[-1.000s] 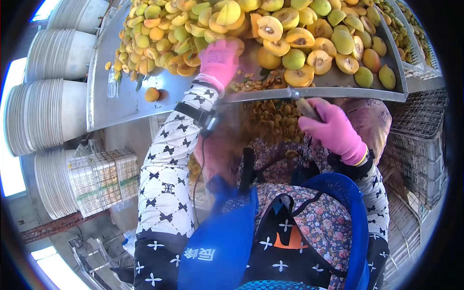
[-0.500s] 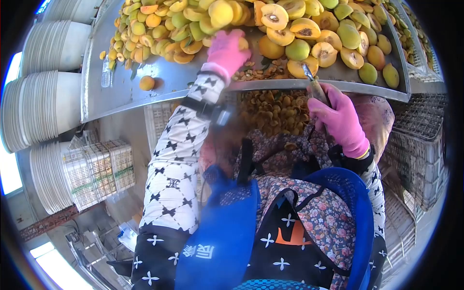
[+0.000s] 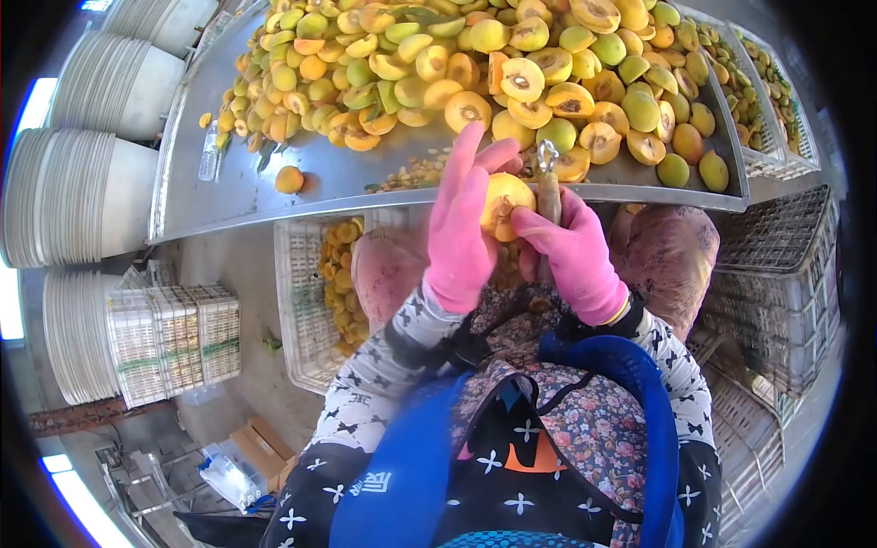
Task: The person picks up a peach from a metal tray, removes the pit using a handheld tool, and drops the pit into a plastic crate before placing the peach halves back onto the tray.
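Note:
A yellow peach half point(image 3: 505, 206) rests against the palm side of my left hand point(image 3: 459, 239), its cut face showing a brown hollow. The pink-gloved left fingers point up, partly spread, beside the fruit. My right hand point(image 3: 577, 258), also in a pink glove, is closed round the wooden handle of a pitting spoon point(image 3: 548, 194) with a metal loop at its tip. Its thumb touches the cut face of the peach half. Both hands are over the front edge of a metal table point(image 3: 365, 199), where many whole and halved peaches point(image 3: 402, 68) are heaped.
A plastic crate point(image 3: 311, 315) with peach halves stands below the table edge. Stacked white basins point(image 3: 91, 196) and crates point(image 3: 174, 342) are at left. More crates point(image 3: 776, 274) stand at right. A clear bottle point(image 3: 209, 153) and a lone peach point(image 3: 289, 179) lie on the table.
My left hand has come back from the peach heap toward my body, bringing a peach half. My right hand has moved left with the spoon, and its thumb now meets the fruit.

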The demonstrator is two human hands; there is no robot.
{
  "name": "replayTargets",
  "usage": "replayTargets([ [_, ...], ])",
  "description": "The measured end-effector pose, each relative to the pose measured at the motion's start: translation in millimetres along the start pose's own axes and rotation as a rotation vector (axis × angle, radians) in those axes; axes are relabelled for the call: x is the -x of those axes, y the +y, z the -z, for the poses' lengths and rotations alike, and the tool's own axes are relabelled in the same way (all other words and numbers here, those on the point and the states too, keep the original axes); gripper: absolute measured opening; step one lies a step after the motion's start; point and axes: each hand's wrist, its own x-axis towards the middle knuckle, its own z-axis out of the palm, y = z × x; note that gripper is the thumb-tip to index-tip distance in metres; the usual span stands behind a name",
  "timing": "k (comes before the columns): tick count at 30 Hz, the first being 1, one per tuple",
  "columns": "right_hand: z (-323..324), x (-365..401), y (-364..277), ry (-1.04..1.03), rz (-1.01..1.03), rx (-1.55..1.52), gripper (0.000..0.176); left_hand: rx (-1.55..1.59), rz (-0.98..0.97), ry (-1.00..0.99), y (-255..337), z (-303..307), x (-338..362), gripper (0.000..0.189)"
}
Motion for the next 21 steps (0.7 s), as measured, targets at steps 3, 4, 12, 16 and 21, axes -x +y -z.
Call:
replayTargets([
  [3, -6, -1, 6, -0.019, 0.049, -0.066, 0.034, -0.346, -0.121, 0.077, -8, -2, 12, 0.049],
  [4, -8, -3, 9, -0.011, 0.1, -0.062, 0.032, -0.406, -0.144, 0.104, -9, -2, 15, 0.047],
  [12, 2, 8, 5, 0.035, 0.768, 1.431, 0.034, 0.192, 0.141, 0.107, 5, 14, 11, 0.028],
  [16, -1, 7, 12, 0.016, 0.701, 1.6, 0.029, 0.519, 0.346, 0.226, 4, 13, 10, 0.027],
  [21, 2, 5, 18, -0.1, 0.613, 1.493, 0.03, 0.481, 0.345, 0.257, -4, 12, 12, 0.028],
])
